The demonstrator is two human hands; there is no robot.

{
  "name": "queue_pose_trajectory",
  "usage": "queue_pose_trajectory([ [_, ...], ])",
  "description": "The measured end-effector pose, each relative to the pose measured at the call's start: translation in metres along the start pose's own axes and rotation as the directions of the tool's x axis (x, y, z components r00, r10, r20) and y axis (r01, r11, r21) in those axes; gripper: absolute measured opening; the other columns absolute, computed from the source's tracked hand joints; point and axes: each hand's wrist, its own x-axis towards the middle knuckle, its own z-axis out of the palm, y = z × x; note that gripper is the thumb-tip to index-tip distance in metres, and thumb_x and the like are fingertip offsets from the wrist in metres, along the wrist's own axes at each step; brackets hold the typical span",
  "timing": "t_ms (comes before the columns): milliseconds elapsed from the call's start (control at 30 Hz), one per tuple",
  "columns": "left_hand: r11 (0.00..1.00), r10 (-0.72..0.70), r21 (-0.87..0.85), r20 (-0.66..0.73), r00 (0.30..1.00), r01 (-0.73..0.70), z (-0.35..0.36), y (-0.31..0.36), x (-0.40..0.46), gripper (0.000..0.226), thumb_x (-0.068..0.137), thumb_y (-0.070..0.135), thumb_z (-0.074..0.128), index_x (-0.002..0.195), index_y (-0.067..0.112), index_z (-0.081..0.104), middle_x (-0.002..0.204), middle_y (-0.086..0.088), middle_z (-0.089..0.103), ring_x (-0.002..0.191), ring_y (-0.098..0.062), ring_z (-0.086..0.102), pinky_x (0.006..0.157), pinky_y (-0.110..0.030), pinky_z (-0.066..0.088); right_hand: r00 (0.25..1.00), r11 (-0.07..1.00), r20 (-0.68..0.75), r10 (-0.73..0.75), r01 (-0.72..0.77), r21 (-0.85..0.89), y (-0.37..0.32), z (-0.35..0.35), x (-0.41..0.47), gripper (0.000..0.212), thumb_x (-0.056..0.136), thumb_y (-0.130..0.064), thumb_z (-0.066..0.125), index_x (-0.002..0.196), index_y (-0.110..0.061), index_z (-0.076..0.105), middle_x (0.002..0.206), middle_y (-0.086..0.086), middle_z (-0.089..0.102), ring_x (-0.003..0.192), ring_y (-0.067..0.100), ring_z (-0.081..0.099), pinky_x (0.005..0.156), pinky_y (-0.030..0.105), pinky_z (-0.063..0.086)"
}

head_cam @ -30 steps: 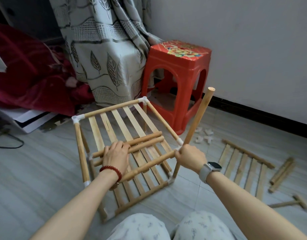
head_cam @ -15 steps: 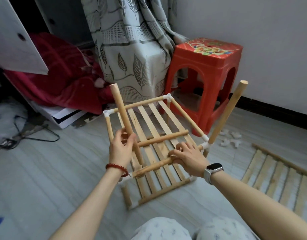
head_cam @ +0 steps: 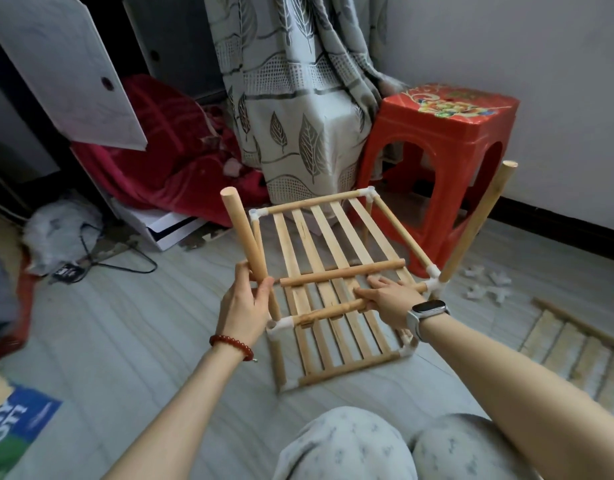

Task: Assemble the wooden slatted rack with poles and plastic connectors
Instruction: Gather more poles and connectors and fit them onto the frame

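While the left hand [head_cam: 245, 306] is gripping a wooden pole [head_cam: 245, 233] near its lower end, fingers and thumb curled round it, the pole is standing nearly upright, leaning slightly to the left, with its foot at the near-left white plastic connector [head_cam: 278, 325] of the slatted rack [head_cam: 328, 278]. The right hand [head_cam: 387, 297] is resting on the near top rail [head_cam: 328, 311] of the rack, its fingers lying over the rail and reaching onto the slats, and its thumb tucked beneath; whether it is truly clamping the rail is hard to tell. The two hands are sitting apart, one at each end of that rail. A loose pole [head_cam: 343, 273] is lying across the slats just beyond the right hand. At the near-right corner another pole [head_cam: 478, 221] is rising from its connector [head_cam: 432, 285], tilting to the right. The rack is standing on the grey floor [head_cam: 125, 323] in front of the person's knees. Beyond it a red plastic stool [head_cam: 444, 161] is standing against the wall, beside a leaf-patterned curtain [head_cam: 291, 98]. To the right, spare white connectors [head_cam: 485, 282] are lying scattered on the floor, and a second slatted panel [head_cam: 575, 344] is lying flat nearer the right edge.
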Motion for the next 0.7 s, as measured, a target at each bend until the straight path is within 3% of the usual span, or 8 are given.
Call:
queue_pose_trajectory([
  [200,0.999,-0.034,-0.010,0.056,0.998,0.035,-0.008,-0.009,-0.013,0.016,0.093,0.026,0.051,0.096,0.030,0.036,0.076,0.007,0.057,0.069,-0.011,0.062,0.056,-0.020,0.051,0.996,0.998,0.057,0.064,-0.063,-0.014,-0.012,-0.007,0.003,0.047,0.092,-0.005,0.037,0.135,-0.024,0.038,0.143,0.015,0.028,0.136,0.032,0.026,0.107,0.049,0.031],
  [300,0.998,-0.019,0.067,0.052,0.998,0.015,-0.005,-0.009,-0.016,0.013,0.094,0.029,0.049,0.100,0.028,0.037,0.074,0.008,0.057,0.066,-0.004,0.057,0.050,-0.015,0.042,0.996,0.998,0.056,0.064,-0.063,-0.019,-0.033,-0.007,0.008,0.051,0.094,-0.016,0.040,0.142,-0.023,0.024,0.148,0.014,0.022,0.137,0.040,0.021,0.108,0.055,0.028],
  [433,0.949,-0.149,-0.262,0.105,0.983,0.172,0.003,-0.003,-0.007,0.005,0.095,0.014,0.048,0.100,0.014,0.048,0.081,0.004,0.061,0.071,-0.002,0.057,0.056,-0.007,0.045,0.991,0.992,0.039,-0.127,0.128,-0.018,-0.073,0.005,0.017,0.055,0.100,-0.034,0.032,0.148,-0.033,0.005,0.157,0.003,0.005,0.144,0.031,0.003,0.111,0.061,0.009],
  [500,0.893,-0.190,-0.392,0.113,0.975,0.220,0.006,-0.001,-0.004,0.010,0.095,0.014,0.049,0.086,0.013,0.053,0.072,0.003,0.059,0.071,-0.005,0.058,0.063,-0.009,0.043,0.992,0.989,0.012,-0.129,0.130,-0.069,-0.079,0.011,0.021,0.052,0.100,-0.042,0.023,0.147,-0.035,0.004,0.158,0.004,-0.001,0.144,0.032,-0.002,0.111,0.062,0.003],
  [600,0.819,-0.239,-0.533,0.015,0.971,0.210,0.018,-0.002,-0.002,0.038,0.094,0.024,0.053,0.057,0.014,0.046,0.045,0.008,0.043,0.044,-0.004,0.043,0.049,-0.015,0.038,0.989,0.985,-0.054,-0.138,0.132,-0.110,-0.079,0.017,0.024,0.051,0.100,-0.042,0.021,0.148,-0.034,0.005,0.158,0.006,0.001,0.145,0.033,-0.001,0.111,0.061,0.002],
  [700,0.824,-0.250,-0.542,-0.089,0.964,0.164,0.033,0.002,0.002,0.049,0.092,0.023,0.056,0.047,0.015,0.041,0.034,0.011,0.035,0.033,-0.004,0.034,0.038,-0.017,0.031,0.979,0.983,-0.139,-0.146,0.129,-0.128,-0.077,0.025,0.026,0.050,0.102,-0.034,0.026,0.148,-0.033,0.007,0.159,0.005,0.002,0.145,0.030,0.001,0.112,0.059,0.002],
])
